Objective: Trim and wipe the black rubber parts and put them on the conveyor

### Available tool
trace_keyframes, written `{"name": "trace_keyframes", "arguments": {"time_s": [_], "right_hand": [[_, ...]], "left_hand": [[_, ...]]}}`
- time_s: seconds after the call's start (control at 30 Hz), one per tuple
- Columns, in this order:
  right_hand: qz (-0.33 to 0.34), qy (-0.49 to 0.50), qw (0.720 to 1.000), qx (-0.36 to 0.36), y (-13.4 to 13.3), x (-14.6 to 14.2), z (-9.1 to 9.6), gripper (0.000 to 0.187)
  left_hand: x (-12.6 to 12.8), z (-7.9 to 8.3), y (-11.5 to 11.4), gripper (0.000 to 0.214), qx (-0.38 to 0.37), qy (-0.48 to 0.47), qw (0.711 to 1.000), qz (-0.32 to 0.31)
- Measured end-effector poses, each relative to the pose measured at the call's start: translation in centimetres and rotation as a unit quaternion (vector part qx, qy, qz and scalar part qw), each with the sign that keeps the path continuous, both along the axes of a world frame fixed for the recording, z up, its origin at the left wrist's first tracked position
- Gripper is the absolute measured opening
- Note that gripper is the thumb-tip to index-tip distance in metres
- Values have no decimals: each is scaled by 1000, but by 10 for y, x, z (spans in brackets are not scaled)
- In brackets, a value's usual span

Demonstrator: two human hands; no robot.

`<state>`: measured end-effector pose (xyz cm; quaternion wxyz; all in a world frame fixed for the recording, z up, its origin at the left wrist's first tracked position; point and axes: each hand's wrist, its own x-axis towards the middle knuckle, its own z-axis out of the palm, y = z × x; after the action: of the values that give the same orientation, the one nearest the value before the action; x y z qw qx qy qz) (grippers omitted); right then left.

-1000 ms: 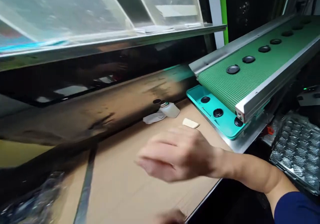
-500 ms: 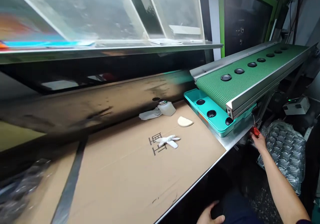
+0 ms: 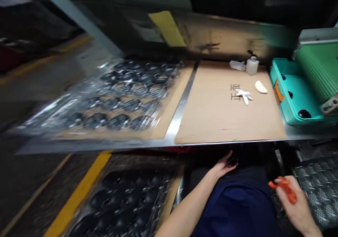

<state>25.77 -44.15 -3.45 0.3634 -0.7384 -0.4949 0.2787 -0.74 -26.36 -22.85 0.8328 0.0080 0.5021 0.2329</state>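
Note:
My right hand (image 3: 293, 203) is low at the right, closed on orange-red snips (image 3: 285, 189). My left hand (image 3: 224, 164) is raised just below the table's front edge, its fingers curled around a small black round part (image 3: 232, 161), which is blurred. Neither hand touches the table. On the cardboard sheet (image 3: 211, 124) lie a crumpled white glove (image 3: 244, 96) and a cream curved pad (image 3: 261, 87). Behind them stand a small white bottle (image 3: 252, 65) and a white cloth (image 3: 237, 65).
A teal tray (image 3: 290, 92) sits under the green belt conveyor (image 3: 319, 68) at the right. Plastic-wrapped black round parts (image 3: 113, 99) lie on cardboard at the left. More lie on the floor (image 3: 124, 198) beside a yellow stripe (image 3: 79, 194). A clear blister tray (image 3: 319, 191) stands at the lower right.
My view has swung left, moving the table and conveyor to the right. My right hand has dropped lower with the orange-red tool, and my left hand has risen toward the table edge.

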Motion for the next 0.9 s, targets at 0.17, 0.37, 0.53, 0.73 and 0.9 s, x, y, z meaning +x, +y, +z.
{"name": "trace_keyframes", "arguments": {"time_s": [0.17, 0.37, 0.53, 0.73, 0.9], "right_hand": [[220, -33, 955, -194, 25, -89, -44, 40], [233, -258, 885, -308, 69, -131, -59, 40], [255, -269, 872, -319, 75, -141, -52, 42], [236, -256, 876, -333, 77, -127, -35, 44], [224, -263, 878, -330, 85, -121, -25, 45]], "left_hand": [[3, -9, 15, 48, -46, -29, 995, 88], [-7, -10, 22, 43, -10, -18, 986, 163], [-16, -14, 25, 42, 19, 14, 983, 181], [-9, -11, 15, 58, 105, 34, 973, 205], [0, -4, 5, 66, 278, 83, 948, 130]]}}
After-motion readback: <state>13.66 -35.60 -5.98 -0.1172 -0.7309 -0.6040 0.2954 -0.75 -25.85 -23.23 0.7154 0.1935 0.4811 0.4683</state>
